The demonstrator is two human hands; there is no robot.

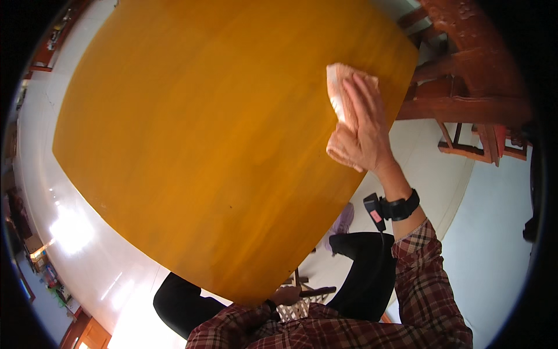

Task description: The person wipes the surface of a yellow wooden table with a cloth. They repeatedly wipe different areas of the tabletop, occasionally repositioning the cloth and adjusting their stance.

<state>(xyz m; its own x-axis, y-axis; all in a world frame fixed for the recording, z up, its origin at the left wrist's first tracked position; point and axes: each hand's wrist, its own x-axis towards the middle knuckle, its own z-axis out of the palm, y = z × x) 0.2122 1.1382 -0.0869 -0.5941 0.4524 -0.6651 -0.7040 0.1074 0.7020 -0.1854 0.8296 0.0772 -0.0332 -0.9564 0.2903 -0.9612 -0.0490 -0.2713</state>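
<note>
My right hand [364,131] presses a folded pink-orange cloth [338,87] onto the yellow-brown wooden tabletop [196,131], close to its right edge. The fingers lie spread over the cloth, and part of it bunches under the thumb. A black strap with a small black device [375,212] is around the right wrist. Low in the view, below the near corner of the tabletop, my left hand [287,295] is beside a dark wooden bar of a seat with woven webbing [301,309]. The left fingers are partly hidden, so their hold on the bar is unclear.
Carved reddish-brown wooden furniture [462,107] stands against the right side of the table. A small wooden stool [468,150] is on the pale floor [418,174] beyond it. My knees are under the near edge, with a purple shoe [343,220] below. Shelves with assorted items line the far left.
</note>
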